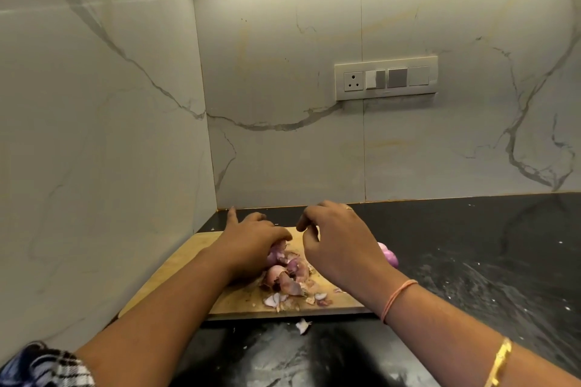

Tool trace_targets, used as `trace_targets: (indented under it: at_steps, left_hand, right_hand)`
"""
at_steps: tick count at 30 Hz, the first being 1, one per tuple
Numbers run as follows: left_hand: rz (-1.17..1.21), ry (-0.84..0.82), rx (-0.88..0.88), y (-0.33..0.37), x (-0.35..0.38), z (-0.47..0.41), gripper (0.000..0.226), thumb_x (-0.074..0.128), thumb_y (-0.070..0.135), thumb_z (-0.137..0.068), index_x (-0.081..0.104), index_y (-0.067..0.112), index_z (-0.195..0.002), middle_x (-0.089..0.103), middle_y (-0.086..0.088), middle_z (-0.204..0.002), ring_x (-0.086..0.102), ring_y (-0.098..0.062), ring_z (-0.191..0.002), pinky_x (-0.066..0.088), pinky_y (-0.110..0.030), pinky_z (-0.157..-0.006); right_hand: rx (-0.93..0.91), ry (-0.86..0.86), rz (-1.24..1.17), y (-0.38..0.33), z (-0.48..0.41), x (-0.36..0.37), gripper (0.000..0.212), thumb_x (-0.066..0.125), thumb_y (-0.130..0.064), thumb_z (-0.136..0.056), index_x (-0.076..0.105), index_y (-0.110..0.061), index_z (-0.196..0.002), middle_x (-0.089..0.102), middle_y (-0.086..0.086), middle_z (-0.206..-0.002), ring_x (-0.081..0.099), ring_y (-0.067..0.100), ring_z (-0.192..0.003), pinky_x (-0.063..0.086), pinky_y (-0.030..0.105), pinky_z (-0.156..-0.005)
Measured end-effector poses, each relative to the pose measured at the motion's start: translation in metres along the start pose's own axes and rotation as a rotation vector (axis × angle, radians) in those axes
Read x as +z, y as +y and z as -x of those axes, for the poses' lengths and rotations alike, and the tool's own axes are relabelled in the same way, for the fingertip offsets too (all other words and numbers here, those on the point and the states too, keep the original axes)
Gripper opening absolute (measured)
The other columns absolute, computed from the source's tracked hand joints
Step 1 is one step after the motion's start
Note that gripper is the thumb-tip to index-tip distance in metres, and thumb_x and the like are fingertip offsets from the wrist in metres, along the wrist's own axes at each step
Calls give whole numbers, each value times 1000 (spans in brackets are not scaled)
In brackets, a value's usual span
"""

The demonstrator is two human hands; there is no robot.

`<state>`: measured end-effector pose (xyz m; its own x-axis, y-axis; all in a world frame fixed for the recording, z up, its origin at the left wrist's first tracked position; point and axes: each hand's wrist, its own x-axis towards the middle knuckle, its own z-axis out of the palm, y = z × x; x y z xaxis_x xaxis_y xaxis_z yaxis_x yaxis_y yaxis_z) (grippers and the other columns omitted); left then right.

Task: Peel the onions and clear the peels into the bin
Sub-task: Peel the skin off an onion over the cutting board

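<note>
Head view: left hand (251, 239) down on onion peels (287, 280), grip unclear; right hand (339, 242) loosely curled, empty.

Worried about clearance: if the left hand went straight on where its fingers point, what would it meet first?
Probably the marble back wall; the left hand points past the cutting board, depth unclear.
</note>
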<state>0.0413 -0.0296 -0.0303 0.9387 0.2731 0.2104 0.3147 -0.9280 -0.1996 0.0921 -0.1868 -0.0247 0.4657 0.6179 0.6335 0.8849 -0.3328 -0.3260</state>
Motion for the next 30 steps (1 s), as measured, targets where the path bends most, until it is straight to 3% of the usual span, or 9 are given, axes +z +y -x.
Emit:
trace_targets:
  at_steps: [4,9,13,15,18,22,25,27,30]
  left_hand:
    - [19,83,-37,0,-4,5,44,49,20,-92,38,34,-131,40,6,-143,21,-18,-138,-3,-56,-112]
    - [53,249,-46,0,-8,11,30,56,31,-88,44,32,-116,52,7,-129,40,-16,-123,15,-43,-113]
    - [147,451,-11,10,-18,18,33,60,37,-85,45,29,-113,57,9,-119,50,-12,-106,36,-24,-88]
    - [217,504,12,19,-22,21,34,62,39,-83,46,28,-112,58,10,-115,54,-8,-99,40,-20,-79]
    - [296,533,43,30,-22,25,33,63,36,-83,45,26,-109,59,10,-111,51,-2,-87,44,-16,-75]
    - [376,564,54,34,-23,27,27,66,32,-81,43,25,-94,62,5,-99,55,-6,-81,48,-18,-71]
    - [448,593,61,34,-22,26,24,69,26,-80,49,22,-93,63,4,-94,57,-6,-79,44,-11,-67]
    - [504,611,69,34,-21,27,24,71,22,-78,51,22,-91,60,7,-90,55,-4,-76,41,-6,-65]
    - [539,653,79,33,-21,30,19,73,20,-75,60,17,-90,54,16,-78,54,-4,-67,45,-11,-64]
  right_hand:
    - [19,8,-51,3,1,-1,23,44,-17,-93,65,-15,-101,63,-1,-104,52,13,-96,43,23,-82]
    - [97,-2,-154,12,0,0,22,47,-11,-90,67,-13,-97,66,0,-101,56,13,-93,46,24,-79]
    - [159,-9,-340,17,-1,1,23,51,-14,-91,60,-17,-112,62,-3,-109,56,10,-97,43,19,-82]
    - [213,-53,-485,18,-1,2,29,58,-23,-90,53,-22,-119,61,-3,-111,59,13,-99,49,26,-87]
    - [252,-117,-703,19,-1,5,40,68,-24,-85,50,-23,-120,61,0,-110,64,18,-98,56,37,-85]
    - [256,-86,-816,22,-1,2,32,73,-15,-81,61,-15,-110,65,5,-105,67,21,-92,59,33,-77]
    - [278,-97,-916,23,-2,-2,31,75,-10,-78,62,-12,-105,65,9,-104,67,22,-93,59,30,-73]
    - [290,-106,-971,24,-1,-4,32,76,-7,-76,62,-10,-105,65,11,-106,65,23,-95,58,28,-71]
    - [328,-117,-1096,26,-1,-7,33,75,-5,-76,61,-7,-106,66,16,-107,65,27,-99,57,29,-74]
